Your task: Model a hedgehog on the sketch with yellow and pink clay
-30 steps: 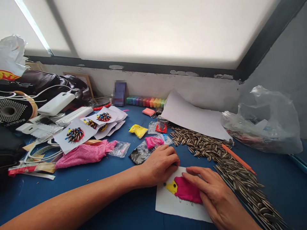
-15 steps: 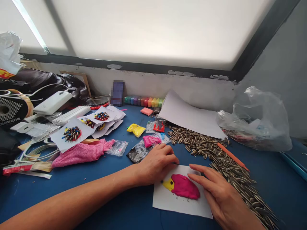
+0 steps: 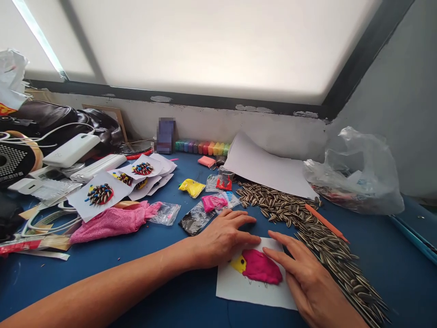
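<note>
A white paper square (image 3: 235, 289) lies on the blue table in front of me. Pressed onto it is a flat animal shape: a magenta clay body (image 3: 262, 268) and a yellow clay head (image 3: 236, 263) with a black dot for an eye. Short drawn lines show below the body. My left hand (image 3: 223, 239) rests over the paper's upper left edge, fingers stretched out and holding nothing. Lying along the right side of the paper, my right hand (image 3: 303, 273) has its fingers extended, the tips close to the magenta clay's upper edge.
Sunflower seeds (image 3: 327, 246) spread along the right, with an orange pencil-like stick (image 3: 327, 223) on them. Beyond my left hand lie clay packets, including a yellow one (image 3: 191, 187). A pink towel (image 3: 112, 222) and finished seed-covered cards (image 3: 99, 196) sit left. A plastic bag (image 3: 358, 182) stands back right.
My left hand's fingers have straightened and spread toward the right, where they were more curled before. My right hand stays beside the clay. The whole view has shifted slightly.
</note>
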Demonstrator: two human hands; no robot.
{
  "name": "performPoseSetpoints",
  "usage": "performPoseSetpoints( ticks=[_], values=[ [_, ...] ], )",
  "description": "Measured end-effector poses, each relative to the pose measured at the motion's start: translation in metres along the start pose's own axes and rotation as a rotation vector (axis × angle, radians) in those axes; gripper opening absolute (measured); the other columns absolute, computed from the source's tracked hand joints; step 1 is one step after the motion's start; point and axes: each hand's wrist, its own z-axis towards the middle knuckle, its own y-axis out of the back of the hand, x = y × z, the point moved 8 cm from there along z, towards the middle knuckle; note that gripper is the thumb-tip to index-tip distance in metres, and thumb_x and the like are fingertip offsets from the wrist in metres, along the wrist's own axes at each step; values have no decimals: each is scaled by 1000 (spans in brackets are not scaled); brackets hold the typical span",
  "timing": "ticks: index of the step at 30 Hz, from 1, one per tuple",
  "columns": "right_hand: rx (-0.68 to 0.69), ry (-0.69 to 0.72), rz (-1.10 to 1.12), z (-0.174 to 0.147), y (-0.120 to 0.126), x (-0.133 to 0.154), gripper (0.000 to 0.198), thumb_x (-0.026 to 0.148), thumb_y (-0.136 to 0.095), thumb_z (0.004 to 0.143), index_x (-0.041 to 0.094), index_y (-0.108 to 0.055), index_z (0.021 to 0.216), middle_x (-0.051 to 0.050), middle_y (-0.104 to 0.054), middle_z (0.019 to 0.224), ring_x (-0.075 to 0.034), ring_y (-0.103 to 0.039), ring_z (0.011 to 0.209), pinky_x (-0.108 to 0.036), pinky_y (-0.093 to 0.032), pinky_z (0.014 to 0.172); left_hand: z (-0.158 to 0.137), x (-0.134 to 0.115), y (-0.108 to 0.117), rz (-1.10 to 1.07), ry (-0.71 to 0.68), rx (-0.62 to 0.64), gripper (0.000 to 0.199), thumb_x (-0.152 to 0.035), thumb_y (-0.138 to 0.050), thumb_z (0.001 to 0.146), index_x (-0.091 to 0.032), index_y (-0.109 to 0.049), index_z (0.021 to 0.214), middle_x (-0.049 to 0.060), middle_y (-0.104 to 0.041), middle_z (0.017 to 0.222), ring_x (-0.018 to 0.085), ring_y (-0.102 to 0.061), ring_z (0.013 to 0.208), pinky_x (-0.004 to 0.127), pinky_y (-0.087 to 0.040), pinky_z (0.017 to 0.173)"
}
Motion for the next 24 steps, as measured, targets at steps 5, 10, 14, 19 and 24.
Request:
performPoseSetpoints(
  ticks=[5, 10, 14, 19, 24],
  values=[
    [-12, 4, -12, -7, -5, 0, 45, 4, -42, 82, 26, -71, 109, -13, -63, 128, -26, -60, 117, -48, -56, 89, 0, -1, -5, -29, -30, 67, 40, -14, -50, 90, -24, -62, 127, 7, -46, 147, 34, -37, 138, 51, -35, 110],
    [-63, 54, -53, -11, -3, 4, 53, 0, -41, 79, 25, -68, 117, -15, -63, 126, -26, -60, 116, -44, -57, 86, 1, -4, -1, -34, -26, 83, 38, -14, -49, 91, -23, -62, 126, 8, -47, 146, 35, -37, 139, 51, -35, 110],
    [-88, 92, -98, -7, 2, 11, 55, -2, -42, 76, 26, -71, 112, -17, -65, 123, -29, -62, 113, -46, -58, 83, 0, -4, 0, -39, -16, 91, 42, -11, -49, 90, -23, -61, 128, 9, -45, 148, 34, -34, 140, 51, -33, 112],
    [-91, 126, -119, -6, 6, 11, 55, -4, -41, 72, 24, -73, 107, -17, -67, 120, -30, -64, 109, -47, -59, 80, 0, -4, 0, -36, -15, 92, 40, -13, -48, 92, -24, -61, 128, 8, -46, 147, 33, -34, 141, 51, -33, 112],
    [-29, 50, -90, -13, 0, -5, 56, -3, -41, 74, 24, -69, 115, -16, -61, 127, -27, -59, 116, -46, -56, 87, 1, -5, 1, -34, -35, 80, 39, -12, -50, 91, -23, -61, 126, 10, -47, 146, 31, -37, 140, 52, -34, 111]
  ],
)
